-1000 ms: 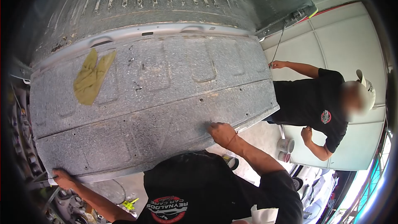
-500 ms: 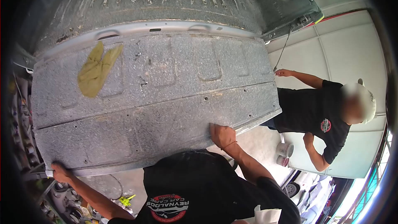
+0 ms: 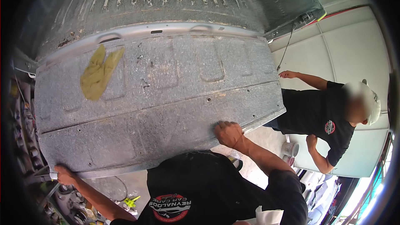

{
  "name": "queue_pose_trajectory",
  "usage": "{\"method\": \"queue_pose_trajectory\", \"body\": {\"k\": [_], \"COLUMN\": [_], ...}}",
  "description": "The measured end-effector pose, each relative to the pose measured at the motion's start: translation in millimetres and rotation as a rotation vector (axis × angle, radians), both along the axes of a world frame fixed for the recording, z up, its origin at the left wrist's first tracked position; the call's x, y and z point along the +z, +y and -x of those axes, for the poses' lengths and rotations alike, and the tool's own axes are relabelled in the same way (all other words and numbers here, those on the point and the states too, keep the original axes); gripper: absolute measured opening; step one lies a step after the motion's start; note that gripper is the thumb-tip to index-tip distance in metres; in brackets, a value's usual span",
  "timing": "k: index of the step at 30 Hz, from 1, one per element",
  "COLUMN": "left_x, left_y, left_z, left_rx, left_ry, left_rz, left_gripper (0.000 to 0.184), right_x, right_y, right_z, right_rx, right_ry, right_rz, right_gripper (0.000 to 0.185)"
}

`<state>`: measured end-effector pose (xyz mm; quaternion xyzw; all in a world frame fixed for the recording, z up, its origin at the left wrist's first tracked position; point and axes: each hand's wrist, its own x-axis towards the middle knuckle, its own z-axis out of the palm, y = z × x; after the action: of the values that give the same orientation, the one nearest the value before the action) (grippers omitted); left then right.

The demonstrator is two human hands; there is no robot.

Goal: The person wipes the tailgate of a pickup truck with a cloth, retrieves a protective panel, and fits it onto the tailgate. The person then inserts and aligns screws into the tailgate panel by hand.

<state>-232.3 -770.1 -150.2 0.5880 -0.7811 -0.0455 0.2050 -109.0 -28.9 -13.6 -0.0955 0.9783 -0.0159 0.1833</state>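
Observation:
The lowered tailgate (image 3: 166,112) of a pickup truck lies in front of me, its inner face rough, grey and speckled. My left hand (image 3: 66,176) is closed round its near left corner, beside a small white piece (image 3: 53,176). Knuckles up, my right hand (image 3: 229,134) rests on the tailgate near its front edge, right of the middle. Those fingers are curled in, and whatever may be under them is hidden. A crumpled olive-yellow cloth (image 3: 98,75) lies on the far left part of the tailgate.
The ribbed truck bed (image 3: 154,0) lies beyond the tailgate. A co-worker in a black shirt (image 3: 312,110) stands at the right, one hand near the tailgate cable (image 3: 285,50). Buckets (image 3: 290,149) stand on the floor. Shelves of clutter (image 3: 29,141) line the left.
My right hand has shifted slightly to the right on the tailgate. My left hand stays at the corner. The whole view has moved a little.

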Motion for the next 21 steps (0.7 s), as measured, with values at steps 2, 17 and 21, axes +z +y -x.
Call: {"method": "queue_pose_trajectory", "body": {"k": [2, 17, 21], "left_x": [5, -18, -24], "left_y": [9, -11, -13], "left_z": [0, -1, 1], "left_rx": [0.003, 0.013, 0.06], "left_ry": [0.0, -0.068, -0.062], "left_rz": [-0.013, 0.163, 0.194], "left_gripper": [0.078, 0.065, 0.066], "right_x": [3, 5, 6], "right_y": [-11, -7, -26], "right_z": [-1, -4, 5], "right_rx": [-0.199, 0.074, -0.44], "right_ry": [-0.061, 0.066, -0.296], "right_rz": [0.007, -0.069, -0.076], "right_gripper": [0.013, 0.01, 0.012]}}
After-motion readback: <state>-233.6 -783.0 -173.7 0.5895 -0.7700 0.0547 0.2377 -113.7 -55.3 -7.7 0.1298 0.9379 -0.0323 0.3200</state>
